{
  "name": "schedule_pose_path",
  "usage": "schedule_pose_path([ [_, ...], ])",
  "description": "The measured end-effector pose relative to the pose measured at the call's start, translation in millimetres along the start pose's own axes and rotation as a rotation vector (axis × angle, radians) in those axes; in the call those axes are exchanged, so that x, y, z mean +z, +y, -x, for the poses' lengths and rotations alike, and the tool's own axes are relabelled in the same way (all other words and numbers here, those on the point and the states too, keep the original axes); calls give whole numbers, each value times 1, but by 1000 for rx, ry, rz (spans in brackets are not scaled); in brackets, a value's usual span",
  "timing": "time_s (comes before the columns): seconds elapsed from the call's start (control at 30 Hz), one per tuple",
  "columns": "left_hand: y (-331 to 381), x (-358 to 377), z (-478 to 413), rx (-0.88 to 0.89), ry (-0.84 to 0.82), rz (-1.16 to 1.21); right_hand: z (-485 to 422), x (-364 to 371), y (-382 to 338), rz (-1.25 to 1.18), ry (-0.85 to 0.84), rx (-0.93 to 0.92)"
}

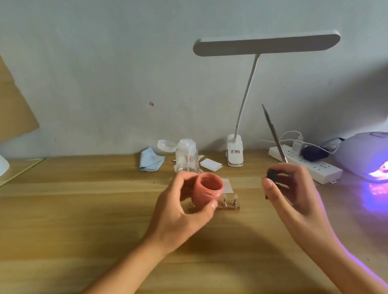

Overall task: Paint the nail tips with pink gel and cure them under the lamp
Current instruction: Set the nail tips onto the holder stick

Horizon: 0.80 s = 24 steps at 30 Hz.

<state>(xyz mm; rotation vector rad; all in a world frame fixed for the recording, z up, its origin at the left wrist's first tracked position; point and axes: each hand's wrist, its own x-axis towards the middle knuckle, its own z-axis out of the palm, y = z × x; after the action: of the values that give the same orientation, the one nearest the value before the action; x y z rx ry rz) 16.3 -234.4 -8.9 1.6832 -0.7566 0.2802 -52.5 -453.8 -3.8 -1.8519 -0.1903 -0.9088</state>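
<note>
The left hand (187,205) is wrapped around an open pink gel pot (207,191), lifted off the table (80,220) and tipped so its mouth faces the camera; pink gel coats the inside. The pot hangs just in front of the nail-tip stand (227,207), hiding the stand's left part, so only two nail tips (229,197) on their pegs show, pale and, as far as can be told at this size, not yet pink. The right hand (289,186), to the right of the stand, is closed on a small black piece, likely the pot's lid (271,176), and also pinches a thin brush (275,138) whose handle points up and away; the bristle end is hidden in the hand. The curing lamp (373,157) sits well to the right of the stand, beyond a power strip (310,163), already glowing violet. Behind the stand stand a clear pump bottle (187,158), a folded blue cloth (151,161) and a clip-on desk light (235,153). Judging from this, the job is at its start: the pot is uncapped, but loading the brush, coating each tip and carrying the stand across to the lamp all seem left to do.
</note>
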Motion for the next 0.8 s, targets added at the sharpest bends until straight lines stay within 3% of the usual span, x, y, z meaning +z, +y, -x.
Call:
schedule_pose_path([
  [0.1, -7, -14, -7, -53, 126, -34, 0, -5, 17, 59, 31, 116],
  [0.23, -32, -39, -12, -294, 260, -241, -7, -9, 32, 276, 72, 184],
  [0.3, -43, -46, -11, -400, 285, -364, -10, -10, 40, 307, 89, 255],
  [0.37, -52, -47, -12, -452, 271, -344, -12, -10, 46, 350, 88, 324],
  [0.43, -56, -46, -13, -453, 250, -309, -12, -11, 51, 398, 72, 391],
  [0.57, -58, -42, -15, -415, 208, -474, -12, -9, 59, 536, -14, 467],
  [0.7, -48, -36, -7, -355, 234, -746, -10, -10, 54, 662, 4, 386],
  [0.8, -34, -31, 7, -213, 290, -731, -6, -9, 39, 595, 115, 272],
])
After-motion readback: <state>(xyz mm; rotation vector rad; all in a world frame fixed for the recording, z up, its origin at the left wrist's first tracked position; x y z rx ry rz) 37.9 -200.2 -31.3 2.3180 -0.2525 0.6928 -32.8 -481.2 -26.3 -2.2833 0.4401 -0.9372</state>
